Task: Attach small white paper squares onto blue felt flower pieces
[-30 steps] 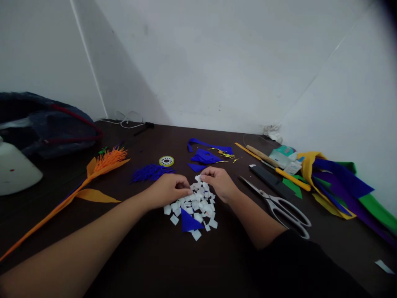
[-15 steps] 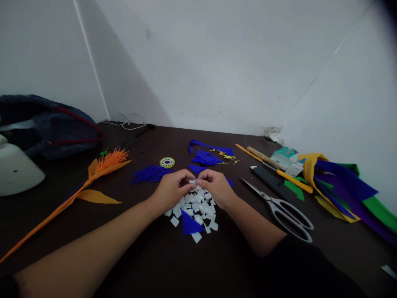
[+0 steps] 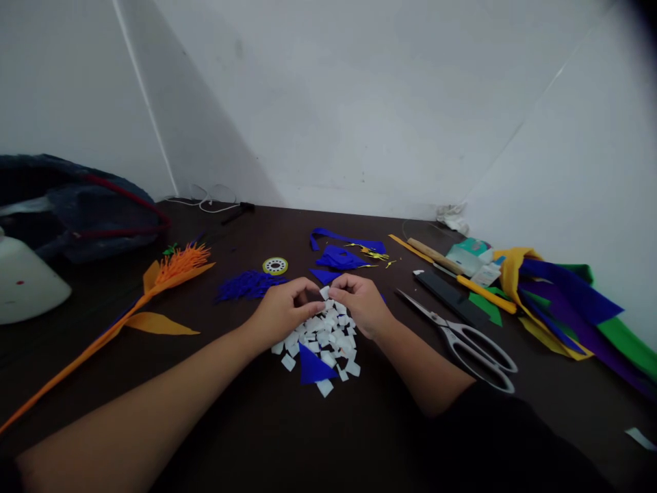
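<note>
White scrap pile (image 3: 325,335): right hand (image 3: 363,305) pinching white piece (image 3: 325,292) above; left hand (image 3: 283,312) curled, grip unclear; blue triangle (image 3: 313,366) atop pile; scissors (image 3: 438,320) right of pile

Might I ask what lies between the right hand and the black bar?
In the head view, scissors lie between the right hand and the black bar.

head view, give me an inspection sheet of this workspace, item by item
surface: dark brown tabletop, partly covered
work pieces: white scraps in a loose heap, blue triangle lying on them
clutter: scissors, orange fringed flower, blue fringe pile, multicoloured felt-like sheets at right
hands: right hand pinches a single white piece; left hand beside it, grip unclear
cables: white cable, loosely looped, back left
surroundings: pale wall behind, faintly marked
</note>
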Demonstrator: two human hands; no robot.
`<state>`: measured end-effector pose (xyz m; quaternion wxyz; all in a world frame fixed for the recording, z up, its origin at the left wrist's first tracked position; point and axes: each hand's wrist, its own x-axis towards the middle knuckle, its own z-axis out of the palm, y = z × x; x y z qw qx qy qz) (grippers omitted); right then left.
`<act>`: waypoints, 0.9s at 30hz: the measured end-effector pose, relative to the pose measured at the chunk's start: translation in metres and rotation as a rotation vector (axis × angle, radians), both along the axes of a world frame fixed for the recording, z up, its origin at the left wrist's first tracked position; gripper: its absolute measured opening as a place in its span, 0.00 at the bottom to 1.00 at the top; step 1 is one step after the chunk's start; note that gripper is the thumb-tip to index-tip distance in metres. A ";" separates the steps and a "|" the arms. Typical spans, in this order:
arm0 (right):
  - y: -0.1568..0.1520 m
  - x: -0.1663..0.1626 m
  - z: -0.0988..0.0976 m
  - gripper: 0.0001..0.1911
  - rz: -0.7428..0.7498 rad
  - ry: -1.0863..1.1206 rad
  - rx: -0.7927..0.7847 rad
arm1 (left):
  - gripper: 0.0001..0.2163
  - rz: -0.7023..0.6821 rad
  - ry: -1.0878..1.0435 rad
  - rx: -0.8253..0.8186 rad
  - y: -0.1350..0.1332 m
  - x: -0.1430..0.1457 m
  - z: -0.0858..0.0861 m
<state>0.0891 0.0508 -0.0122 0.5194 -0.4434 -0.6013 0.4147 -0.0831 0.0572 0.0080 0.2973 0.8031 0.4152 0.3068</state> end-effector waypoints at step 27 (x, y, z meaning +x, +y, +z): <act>-0.003 -0.003 0.003 0.06 0.021 0.005 -0.044 | 0.06 -0.126 -0.351 -0.283 -0.003 0.004 0.001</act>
